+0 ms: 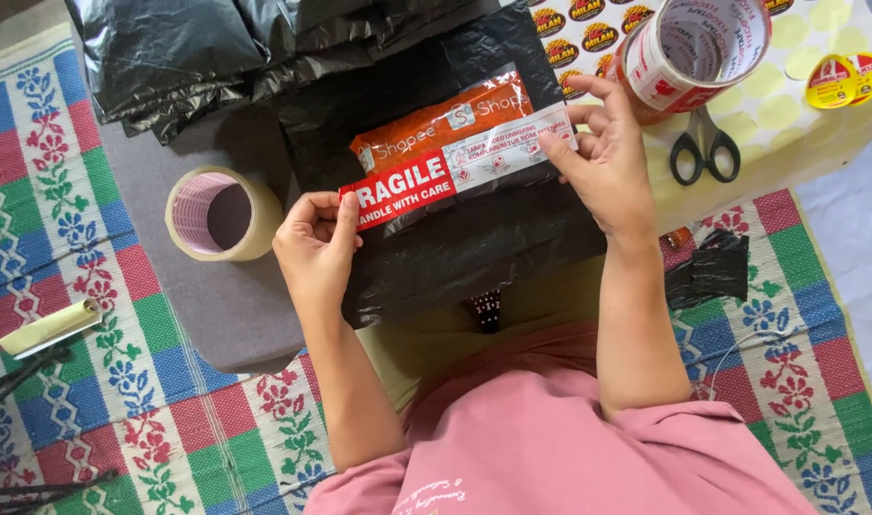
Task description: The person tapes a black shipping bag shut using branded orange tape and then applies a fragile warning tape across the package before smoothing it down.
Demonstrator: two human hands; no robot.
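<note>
Both forearms bare, extending from near edge toward far side, elbows bent and tucked close to torso. Left hand (314, 243): palm down, fingers curled inward, thumb pressed flat along its right side, wrist straight. Right hand (603, 157): set farther than left, wrist slightly cocked leftward, thumb extended left, fingers loosely bent and fanned. Hands well apart, level with each other across the lap; sleeves end at upper arms

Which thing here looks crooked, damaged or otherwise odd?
The red and white tape strip lies slanted across the black parcel, its right end higher, held by the left hand and the right hand. The parcel's plastic is wrinkled, not torn as far as shown. Nothing is spilled.
</note>
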